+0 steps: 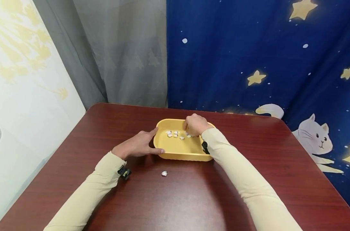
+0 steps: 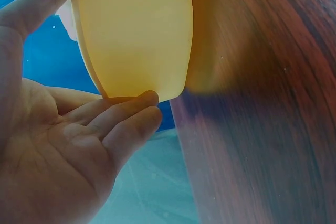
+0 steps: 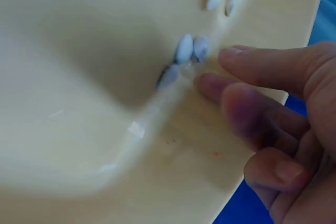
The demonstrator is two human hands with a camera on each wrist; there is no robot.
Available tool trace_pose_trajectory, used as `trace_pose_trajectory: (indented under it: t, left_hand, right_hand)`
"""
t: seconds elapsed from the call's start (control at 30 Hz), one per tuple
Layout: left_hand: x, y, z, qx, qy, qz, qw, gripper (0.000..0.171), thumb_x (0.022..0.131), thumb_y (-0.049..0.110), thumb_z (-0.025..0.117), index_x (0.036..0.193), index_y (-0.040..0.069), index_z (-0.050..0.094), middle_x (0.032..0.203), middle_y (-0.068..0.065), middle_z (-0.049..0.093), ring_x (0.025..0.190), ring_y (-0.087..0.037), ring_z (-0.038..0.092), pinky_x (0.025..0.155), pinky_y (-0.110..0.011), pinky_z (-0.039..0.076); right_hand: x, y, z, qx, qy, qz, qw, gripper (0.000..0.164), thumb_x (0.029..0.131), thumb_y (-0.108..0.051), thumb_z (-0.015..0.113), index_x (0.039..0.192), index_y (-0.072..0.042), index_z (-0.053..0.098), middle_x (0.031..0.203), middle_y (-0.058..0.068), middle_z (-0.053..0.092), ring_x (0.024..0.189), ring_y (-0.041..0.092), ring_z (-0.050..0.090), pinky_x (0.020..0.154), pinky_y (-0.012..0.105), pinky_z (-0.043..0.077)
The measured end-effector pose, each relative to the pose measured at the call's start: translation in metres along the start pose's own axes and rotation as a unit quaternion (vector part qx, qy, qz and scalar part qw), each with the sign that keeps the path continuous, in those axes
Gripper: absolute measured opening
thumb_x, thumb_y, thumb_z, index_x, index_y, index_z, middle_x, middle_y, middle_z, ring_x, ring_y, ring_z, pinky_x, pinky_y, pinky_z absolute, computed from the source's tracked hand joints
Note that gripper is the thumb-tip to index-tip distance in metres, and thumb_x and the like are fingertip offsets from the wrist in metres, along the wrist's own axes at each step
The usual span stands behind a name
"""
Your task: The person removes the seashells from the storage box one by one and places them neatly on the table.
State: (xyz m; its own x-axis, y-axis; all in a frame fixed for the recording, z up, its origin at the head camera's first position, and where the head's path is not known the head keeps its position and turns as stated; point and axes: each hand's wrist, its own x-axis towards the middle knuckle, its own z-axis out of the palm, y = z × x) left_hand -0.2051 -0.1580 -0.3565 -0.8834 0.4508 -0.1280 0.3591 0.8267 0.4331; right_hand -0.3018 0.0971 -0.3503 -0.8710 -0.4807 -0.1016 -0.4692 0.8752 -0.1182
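A shallow yellow plastic tray [image 1: 180,157] stands on the table. Its left end sits between the thumb and fingers of my left hand [image 1: 137,143], thumb at the near rim, forefinger at the far corner. In the left wrist view, several fingertips [image 2: 149,98] press against the outer wall. My right hand [image 1: 195,124] reaches inside over the tray's far right part. Several small white oval pieces, shell-like, lie in loose clusters along the far side of the floor. The right wrist view shows bent fingers right beside one cluster [image 3: 184,49], with nothing between them.
One more white piece [image 1: 164,173] lies on the dark red-brown table [image 1: 192,199], in front of the tray. Behind the table hang a grey curtain [image 1: 128,57] and a blue curtain [image 1: 215,64] with stars. A white panel [image 1: 27,106] stands at the left.
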Motion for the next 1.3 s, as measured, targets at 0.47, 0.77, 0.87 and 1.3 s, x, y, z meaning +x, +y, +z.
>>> trace_pose_trajectory:
  t: [0.47,0.77,0.87,1.3]
  left_hand:
    - [-0.003,0.001,0.002,0.006,0.008,0.012,0.9999,0.110,0.085,0.063,0.069,0.159,0.000,0.019,0.148,-0.024,0.052,0.131,-0.030,0.057,0.109,-0.046,0.046]
    - [0.001,0.006,0.000,0.009,-0.006,0.011,0.9999,0.111,0.085,0.065,0.067,0.160,0.001,0.016,0.149,-0.023,0.051,0.132,-0.029,0.056,0.110,-0.046,0.046]
    - [0.002,0.006,0.000,0.014,-0.009,0.008,0.9998,0.111,0.085,0.065,0.067,0.160,0.001,0.016,0.149,-0.023,0.051,0.133,-0.029,0.055,0.111,-0.045,0.045]
    - [-0.001,0.005,-0.001,0.019,-0.015,-0.006,0.9997,0.110,0.085,0.066,0.066,0.160,0.002,0.017,0.147,-0.022,0.053,0.130,-0.027,0.057,0.110,-0.046,0.046]
  right_hand:
    - [0.000,-0.005,0.011,-0.029,-0.006,-0.027,0.999,0.018,0.078,-0.001,0.074,0.075,-0.019,0.075,0.078,-0.003,0.067,0.079,0.016,0.057,0.065,0.030,0.045]
    - [0.001,0.004,0.012,-0.024,-0.008,-0.073,0.997,0.011,0.084,-0.013,0.078,0.075,-0.020,0.078,0.076,-0.006,0.069,0.073,0.013,0.057,0.067,0.027,0.047]
    - [0.001,0.005,0.010,-0.013,-0.015,-0.088,0.996,0.011,0.084,-0.014,0.077,0.075,-0.020,0.078,0.075,-0.006,0.070,0.072,0.012,0.057,0.066,0.026,0.047]
    - [-0.009,0.000,-0.022,0.079,-0.044,-0.133,0.987,0.011,0.085,-0.002,0.074,0.076,-0.008,0.077,0.073,0.000,0.070,0.061,0.020,0.071,0.061,0.023,0.054]
